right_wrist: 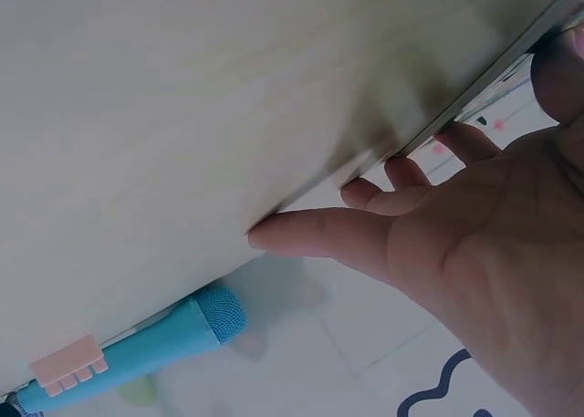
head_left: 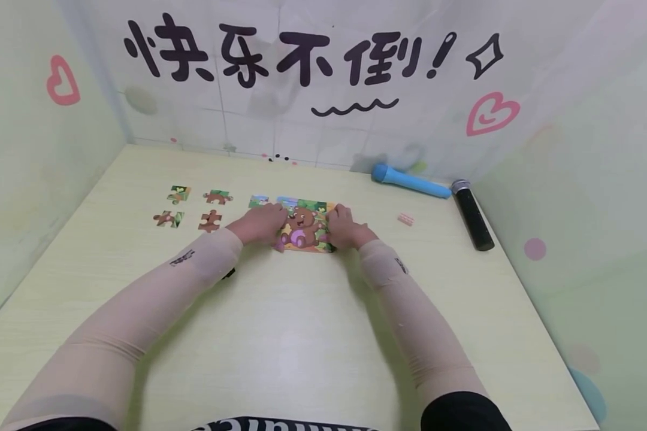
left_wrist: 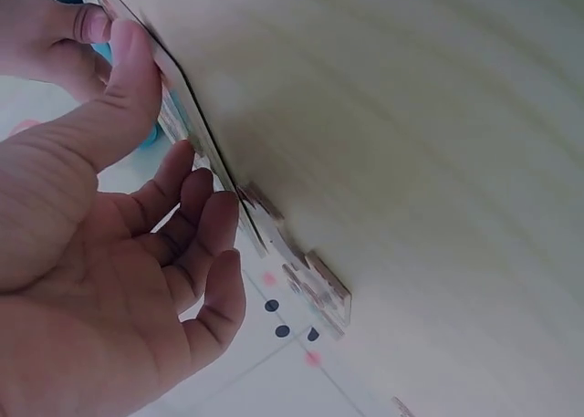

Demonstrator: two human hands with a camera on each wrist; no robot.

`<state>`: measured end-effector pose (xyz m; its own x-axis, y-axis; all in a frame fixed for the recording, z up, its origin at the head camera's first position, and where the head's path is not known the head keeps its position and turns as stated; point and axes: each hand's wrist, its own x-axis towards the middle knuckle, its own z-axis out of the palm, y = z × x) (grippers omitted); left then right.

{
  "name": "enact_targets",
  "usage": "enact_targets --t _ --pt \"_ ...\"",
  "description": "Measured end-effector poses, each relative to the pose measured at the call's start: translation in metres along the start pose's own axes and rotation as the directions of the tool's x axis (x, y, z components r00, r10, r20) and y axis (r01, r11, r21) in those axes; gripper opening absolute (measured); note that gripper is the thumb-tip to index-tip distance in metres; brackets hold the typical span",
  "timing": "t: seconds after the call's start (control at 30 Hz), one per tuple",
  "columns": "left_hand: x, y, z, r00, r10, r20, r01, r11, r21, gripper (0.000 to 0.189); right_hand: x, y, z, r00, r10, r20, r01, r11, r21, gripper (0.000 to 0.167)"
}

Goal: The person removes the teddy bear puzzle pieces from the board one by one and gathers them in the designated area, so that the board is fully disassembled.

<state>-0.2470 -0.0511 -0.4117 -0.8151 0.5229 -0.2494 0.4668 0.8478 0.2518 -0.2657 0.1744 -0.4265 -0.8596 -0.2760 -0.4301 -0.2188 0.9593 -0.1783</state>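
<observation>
A bear jigsaw puzzle (head_left: pixel 304 230), joined into a rectangle, lies on the table between both hands. My left hand (head_left: pixel 261 223) holds its left edge, thumb at the near side and fingers bent along the border in the left wrist view. At the right edge, my right hand (head_left: pixel 345 227) grips the puzzle near its corner. In the right wrist view its little finger reaches down to the tabletop. Just beyond the left hand sits a loose blue-green puzzle piece (head_left: pixel 259 201).
Several brown and green puzzle pieces (head_left: pixel 210 221) lie apart to the left. A blue microphone (head_left: pixel 414 182) lies along the back wall, and a black microphone (head_left: pixel 473 218) by the right edge. A small pink notched object (head_left: pixel 406 219) is right of the puzzle.
</observation>
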Motion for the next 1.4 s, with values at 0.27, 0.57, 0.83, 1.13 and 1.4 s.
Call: enact_targets --t 0.27,0.57,0.83,1.13,1.4 --pt "0.002 -0.005 0.001 1.0 -0.012 0.021 0.014 0.993 -0.12 0.053 -0.001 -0.001 0.0 1.0 -0.004 0.004 0.004 1.0 -0.008 0.054" --pt "0.001 -0.013 -0.003 0.998 0.014 0.054 -0.002 0.973 -0.229 0.043 -0.001 0.002 -0.002 0.999 -0.037 0.018 0.037 0.999 0.014 0.06" --pt "-0.002 -0.011 -0.005 0.999 0.008 0.043 0.002 0.972 -0.235 0.039 -0.006 0.012 -0.01 0.988 -0.126 0.085 0.12 0.99 0.078 0.072" --pt "-0.002 -0.014 -0.003 0.998 0.029 0.046 -0.016 0.967 -0.255 0.038 -0.008 0.017 -0.007 0.988 -0.126 0.089 0.119 0.99 0.077 0.097" --pt "0.0 -0.017 -0.001 1.0 0.029 0.009 -0.025 0.955 -0.295 0.036 -0.012 0.016 -0.008 0.99 -0.12 0.07 0.114 0.989 0.089 0.094"
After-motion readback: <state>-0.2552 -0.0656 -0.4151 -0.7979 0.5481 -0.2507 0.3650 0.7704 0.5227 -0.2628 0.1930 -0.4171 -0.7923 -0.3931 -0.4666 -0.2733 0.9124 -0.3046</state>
